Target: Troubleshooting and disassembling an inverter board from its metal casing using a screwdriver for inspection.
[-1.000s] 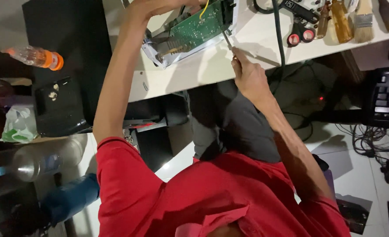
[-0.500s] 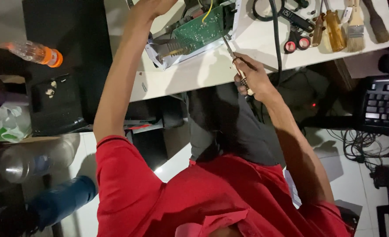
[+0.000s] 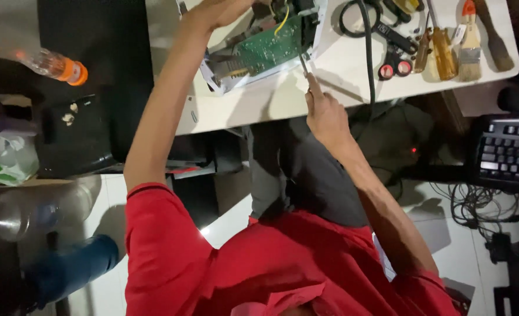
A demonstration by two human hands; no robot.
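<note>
Top centre: right hand [image 3: 325, 114], grip closed on a thin screwdriver [image 3: 302, 63] touching the green circuit board [image 3: 268, 50]. Left hand [image 3: 218, 10] steadies the white casing [image 3: 224, 85] (grip unclear) on the tabletop [image 3: 341, 76].

White table [image 3: 353, 82] bearing opened device [image 3: 259, 50], scissors [image 3: 393, 58], brushes [image 3: 470, 41]

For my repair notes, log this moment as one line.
left hand: resting on opened device | right hand: holds thin tool, tip at green circuit board | white table: scissors, brushes lying apart
</note>
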